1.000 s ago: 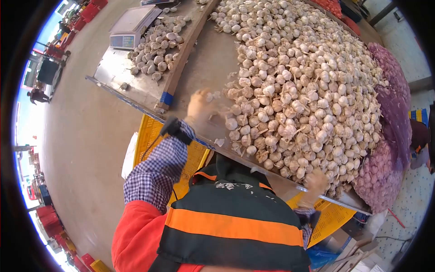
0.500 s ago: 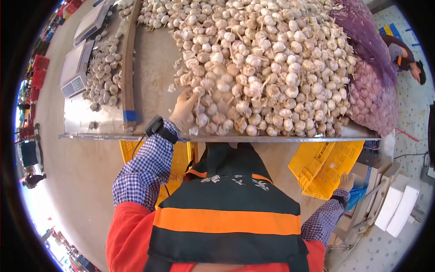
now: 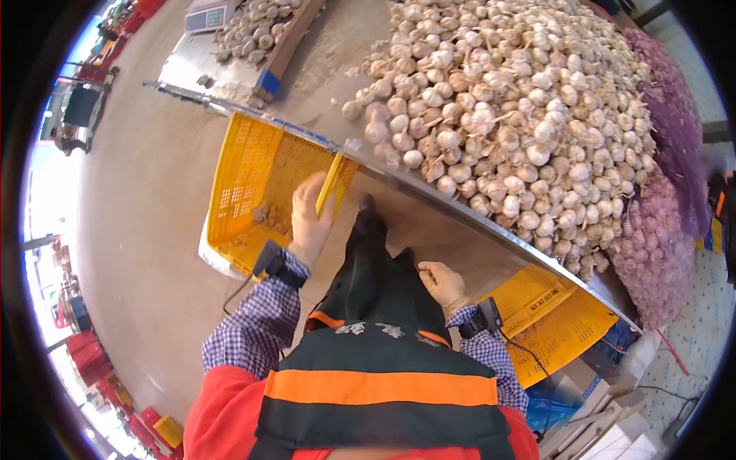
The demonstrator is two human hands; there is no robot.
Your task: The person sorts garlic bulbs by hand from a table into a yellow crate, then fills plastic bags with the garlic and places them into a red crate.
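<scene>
My left hand [image 3: 310,222], in a thin pale glove, is closed around the near-right rim of a yellow perforated crate [image 3: 247,165] below the table edge. Several small brownish garlic pieces lie on the crate's bottom. My right hand [image 3: 445,285] hovers beside my dark apron [image 3: 376,307], its fingers curled in and nothing visible between them. To its right, under the table edge, sits a second yellow crate [image 3: 556,318], tilted. Above both hands, a large heap of garlic bulbs [image 3: 521,115] covers much of the metal table [image 3: 322,88].
A wooden bar [image 3: 287,50] with blue tape separates a smaller garlic group [image 3: 257,31] from the heap. Near that group is a scale [image 3: 207,17]. Purple mesh sacks [image 3: 655,245] of garlic stand at the right. The metal table edge [image 3: 460,211] runs diagonally above my hands.
My left hand has left the garlic heap and come down to the left crate's rim. My right hand has moved from the right crate to my apron's front. The view has turned.
</scene>
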